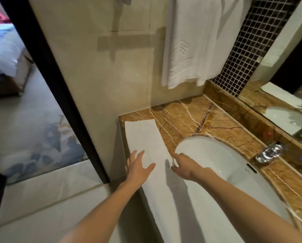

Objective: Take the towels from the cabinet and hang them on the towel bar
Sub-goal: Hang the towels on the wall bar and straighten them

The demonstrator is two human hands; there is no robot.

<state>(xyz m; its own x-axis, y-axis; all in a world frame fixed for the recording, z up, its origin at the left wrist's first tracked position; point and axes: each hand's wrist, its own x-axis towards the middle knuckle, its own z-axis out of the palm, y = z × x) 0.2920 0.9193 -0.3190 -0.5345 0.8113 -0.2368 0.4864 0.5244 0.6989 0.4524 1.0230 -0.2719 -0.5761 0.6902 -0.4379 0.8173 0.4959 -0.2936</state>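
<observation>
Left hand (140,166), right hand (183,166) at towel (143,135)

I see white folded towel (146,137), long narrow strip, lying flat along left edge of counter (190,116), left of sink (208,155). Second white towel (190,41) hangs unfolded on far wall, hem just above counter.

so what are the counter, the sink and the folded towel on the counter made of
Counter: polished stone, likely marble, brown with white veins and a sheen. Sink: glossy white, probably glazed ceramic. Towel: matte white cloth, likely cotton; the weave is too fine to tell.
</observation>
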